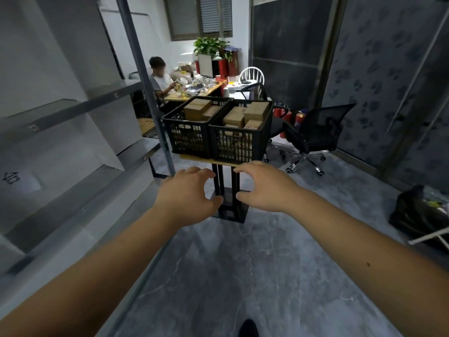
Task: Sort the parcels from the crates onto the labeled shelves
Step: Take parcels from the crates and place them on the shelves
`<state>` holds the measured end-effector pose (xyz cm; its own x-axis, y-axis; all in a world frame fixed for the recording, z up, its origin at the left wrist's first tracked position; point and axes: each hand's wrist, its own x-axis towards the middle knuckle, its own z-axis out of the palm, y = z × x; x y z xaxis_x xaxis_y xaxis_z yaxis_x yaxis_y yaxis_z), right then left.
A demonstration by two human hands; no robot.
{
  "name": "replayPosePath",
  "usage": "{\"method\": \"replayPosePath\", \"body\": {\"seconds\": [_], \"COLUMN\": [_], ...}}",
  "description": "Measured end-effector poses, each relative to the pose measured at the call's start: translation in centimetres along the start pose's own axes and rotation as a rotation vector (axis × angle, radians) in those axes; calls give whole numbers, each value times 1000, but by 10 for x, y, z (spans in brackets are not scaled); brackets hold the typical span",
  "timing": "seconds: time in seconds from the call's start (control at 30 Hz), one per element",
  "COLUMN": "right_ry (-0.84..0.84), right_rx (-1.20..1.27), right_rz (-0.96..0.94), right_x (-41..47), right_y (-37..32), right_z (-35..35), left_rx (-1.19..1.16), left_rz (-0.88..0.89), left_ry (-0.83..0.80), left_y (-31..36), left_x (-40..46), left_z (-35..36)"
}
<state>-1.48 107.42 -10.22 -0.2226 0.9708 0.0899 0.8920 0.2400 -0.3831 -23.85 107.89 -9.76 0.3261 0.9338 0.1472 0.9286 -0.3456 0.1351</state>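
Two black plastic crates stand side by side on a small wooden-topped stand (194, 158) ahead of me. The left crate (188, 135) and the right crate (239, 142) each hold several brown cardboard parcels (256, 110). My left hand (188, 194) and my right hand (263, 187) are stretched out in front of me, below and short of the crates, fingers loosely spread and holding nothing. A grey metal shelf unit (73, 113) runs along my left, with a paper label (20, 182) on one level.
A black office chair (315, 135) stands right of the crates, red fire extinguishers (281, 113) behind it. A person sits at a cluttered desk (194, 92) at the back. A black bag (418, 215) lies on the floor at right. Grey floor stretches between me and the stand.
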Motion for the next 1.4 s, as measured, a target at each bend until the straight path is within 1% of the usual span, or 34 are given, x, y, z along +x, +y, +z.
{"method": "replayPosePath", "body": {"seconds": [0.23, 0.33, 0.43, 0.57, 0.67, 0.9, 1.0, 1.23, 1.33, 1.4], "right_ry": [50, 34, 17, 35, 55, 58, 71, 78, 99, 114], "right_rx": [34, 46, 69, 126, 195, 170, 175, 201, 208, 233], "right_rz": [39, 58, 91, 158, 207, 294, 340, 489, 567, 606], "right_x": [114, 158, 195, 240, 272, 355, 399, 491, 518, 530], "right_y": [70, 98, 120, 149, 168, 193, 203, 224, 237, 245], "right_z": [6, 7, 8, 6, 8, 32, 41, 59, 67, 72], "left_rx": [-17, -39, -76, -158, -205, -197, -243, -287, -290, -277], "left_rz": [2, -8, 1, 3, -11, 56, 77, 187, 263, 275], "left_ry": [5, -7, -19, -80, -58, -78, -123, -213, -272, -314], "left_y": [-10, -15, -18, -33, -47, -74, -93, -139, -151, -152], "left_x": [131, 184, 232, 294, 338, 435, 480, 583, 621, 644], "left_z": [30, 45, 60, 75, 82, 115, 133, 168, 181, 187]}}
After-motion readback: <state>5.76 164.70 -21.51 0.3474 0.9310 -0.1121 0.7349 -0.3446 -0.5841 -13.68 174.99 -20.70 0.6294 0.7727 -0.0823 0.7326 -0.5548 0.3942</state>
